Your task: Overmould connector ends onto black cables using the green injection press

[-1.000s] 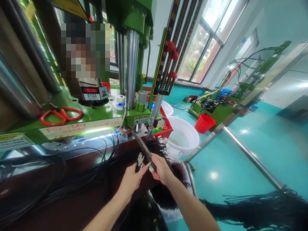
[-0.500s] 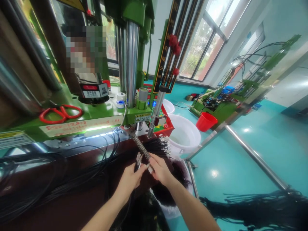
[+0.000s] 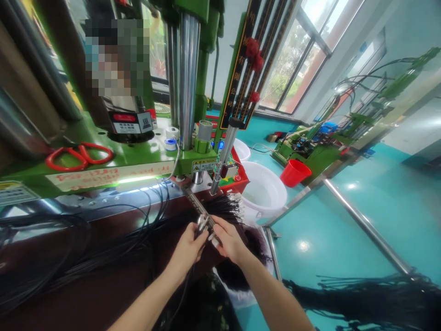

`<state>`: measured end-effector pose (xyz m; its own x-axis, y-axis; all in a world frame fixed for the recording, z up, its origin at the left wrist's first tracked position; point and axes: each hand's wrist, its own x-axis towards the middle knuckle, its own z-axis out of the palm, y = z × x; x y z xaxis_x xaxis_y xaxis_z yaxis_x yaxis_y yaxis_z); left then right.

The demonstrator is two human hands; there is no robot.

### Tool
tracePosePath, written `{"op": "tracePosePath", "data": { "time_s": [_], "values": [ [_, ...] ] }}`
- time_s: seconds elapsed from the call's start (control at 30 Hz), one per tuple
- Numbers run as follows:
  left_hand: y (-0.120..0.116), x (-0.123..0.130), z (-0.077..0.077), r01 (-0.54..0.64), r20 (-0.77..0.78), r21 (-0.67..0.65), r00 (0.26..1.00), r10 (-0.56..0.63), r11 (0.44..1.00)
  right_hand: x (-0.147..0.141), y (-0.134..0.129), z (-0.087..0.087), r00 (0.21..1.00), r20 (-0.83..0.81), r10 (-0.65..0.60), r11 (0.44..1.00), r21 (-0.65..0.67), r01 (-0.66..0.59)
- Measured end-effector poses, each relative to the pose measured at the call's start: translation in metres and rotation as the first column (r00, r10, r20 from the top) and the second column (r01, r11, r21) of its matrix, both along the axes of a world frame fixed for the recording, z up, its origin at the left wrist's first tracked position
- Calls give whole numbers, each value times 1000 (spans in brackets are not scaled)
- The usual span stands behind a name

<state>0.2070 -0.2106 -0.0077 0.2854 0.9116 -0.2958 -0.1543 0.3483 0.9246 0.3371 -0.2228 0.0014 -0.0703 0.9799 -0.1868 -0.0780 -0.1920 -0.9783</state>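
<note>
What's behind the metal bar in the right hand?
Just beyond the metal bar, black cables with pale ends show. Whatever the bar and right hand cover cannot be seen.

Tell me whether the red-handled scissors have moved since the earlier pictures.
No. Against the lettered strip on the green machine, the red-handled scissors lie in the same place; the view itself shifted slightly.

Gleams as polished metal on the pillar (image 3: 189, 82), glossy paint on the press (image 3: 134, 154). Looks like smooth plastic on the scissor handles (image 3: 83, 155), tub (image 3: 255, 177) and bucket (image 3: 295, 174), duller metal on the bar (image 3: 197, 203), shiny coating on the floor (image 3: 344, 243).
</note>
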Motion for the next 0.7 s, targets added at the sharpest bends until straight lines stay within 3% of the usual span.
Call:
{"op": "tracePosePath", "data": {
  "time_s": [0.13,0.23,0.47,0.53,0.63,0.7],
  "values": [
    [1,-1,2,-9,-43,61,999,12,998,3,0,1,999,-9,51,999,16,-51],
    [2,-5,5,5,-17,9,1000,-4,1000,4,0,4,997,27,66,998,3,-66],
    [1,-8,6,-3,30,-57,1000,5,998,3,-2,4,944,309,115,972,160,-170],
    [1,-8,5,-43,-15,12,999,43,999,2,-2,1,955,268,127,976,137,-168],
    [3,-11,8,-200,13,121,980,200,972,1,-1,-1,988,113,105,993,46,-111],
    [3,-13,13,-285,119,59,953,277,957,0,-1,-1,998,44,42,999,1,-42]
  ]
}}
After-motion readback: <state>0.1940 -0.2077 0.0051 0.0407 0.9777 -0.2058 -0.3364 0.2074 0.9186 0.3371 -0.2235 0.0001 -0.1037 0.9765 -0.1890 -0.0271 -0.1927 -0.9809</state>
